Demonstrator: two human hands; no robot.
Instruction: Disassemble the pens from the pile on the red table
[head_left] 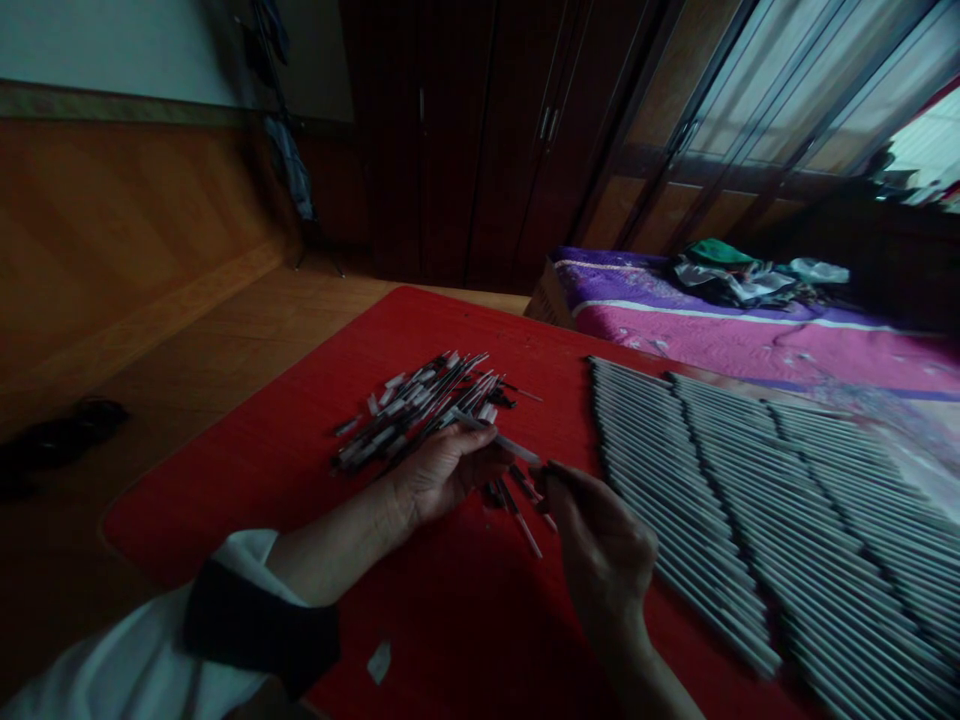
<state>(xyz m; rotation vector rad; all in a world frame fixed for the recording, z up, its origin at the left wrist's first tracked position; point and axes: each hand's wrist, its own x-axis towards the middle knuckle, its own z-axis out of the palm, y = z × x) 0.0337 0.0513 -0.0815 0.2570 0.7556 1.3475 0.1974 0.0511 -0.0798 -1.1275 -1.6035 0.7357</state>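
Note:
My left hand point(454, 468) is closed around a slim whitish tube point(516, 449) that looks like a pen barrel. It slants down to the right, above the red table point(285, 430). At the tube's lower right end, the fingers of my right hand point(600, 535) are pinched together. Something small and dark shows at those fingertips, too dim to name. Behind my left hand lies a loose heap of pen parts point(409, 410), thin dark and pale sticks with whitish pieces. A few more thin sticks point(523, 520) lie on the table between my hands.
Long rows of pale, dark-ended pens point(675, 480) lie side by side on the right of the table. A small pale scrap point(379, 662) lies near the front. Beyond the table stand a bed point(637, 315) with a pink and purple cover and a dark wardrobe point(480, 150).

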